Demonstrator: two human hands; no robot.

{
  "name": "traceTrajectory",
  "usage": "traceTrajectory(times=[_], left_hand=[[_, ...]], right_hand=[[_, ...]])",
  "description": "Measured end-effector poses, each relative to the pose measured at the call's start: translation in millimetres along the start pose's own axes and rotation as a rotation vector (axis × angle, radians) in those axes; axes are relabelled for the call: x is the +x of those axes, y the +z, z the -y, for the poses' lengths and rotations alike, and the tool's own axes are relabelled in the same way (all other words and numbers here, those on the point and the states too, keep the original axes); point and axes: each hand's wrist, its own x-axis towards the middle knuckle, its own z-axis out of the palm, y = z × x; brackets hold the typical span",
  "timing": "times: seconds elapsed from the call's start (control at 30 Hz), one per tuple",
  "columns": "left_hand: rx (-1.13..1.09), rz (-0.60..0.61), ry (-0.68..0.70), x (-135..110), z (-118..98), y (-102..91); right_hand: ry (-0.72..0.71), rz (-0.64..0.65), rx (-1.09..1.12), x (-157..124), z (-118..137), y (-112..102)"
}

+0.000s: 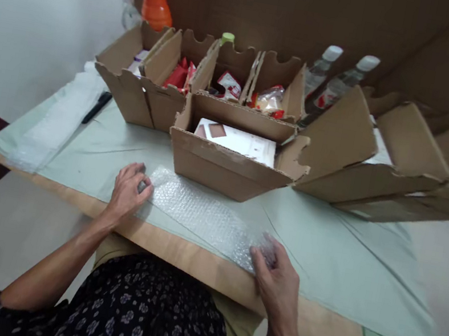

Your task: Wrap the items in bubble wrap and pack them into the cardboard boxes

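Sheeting of clear, crinkled plastic (59, 121) is laid over the left end of the pale green tablecloth (333, 262); a slim black object (96, 108) is seen just beside it, identity not readable. Left hand (131, 189) is half curled, thumb brought near the index finger, at the left end of a clear bubble-wrap strip (202, 216); whether film is pinched there can't be told. Strip is spread between both hands near the table's front edge, before a brown cardboard bin (211, 166) in which a white printed box (249, 146) is held. Strip's right end is gripped by the right hand (277, 276), thumb and fingers nearly closed on bunched film. Handling, judged: very light, limp, slightly slippery; bubbles easily crushed, edges likely to curl. Best taken by the end corners, light pinch, even tension.
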Motion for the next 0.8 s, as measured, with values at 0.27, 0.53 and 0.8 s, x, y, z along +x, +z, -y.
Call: traceTrajectory(times=[0.27,0.53,0.8], left_hand=[[-0.308,0.184,-0.178,-47,-30,-15.6],[-0.550,0.666,-0.021,-87,-82,-19.7],[-0.475,0.536,0.156,-85,-72,-25.9]], right_hand=[[-0.066,-0.075,-0.195,16,-17,-19],[-0.317,-0.230,-0.294,102,6,-30],[-0.674,-0.007,-0.103,13,10,-26]])
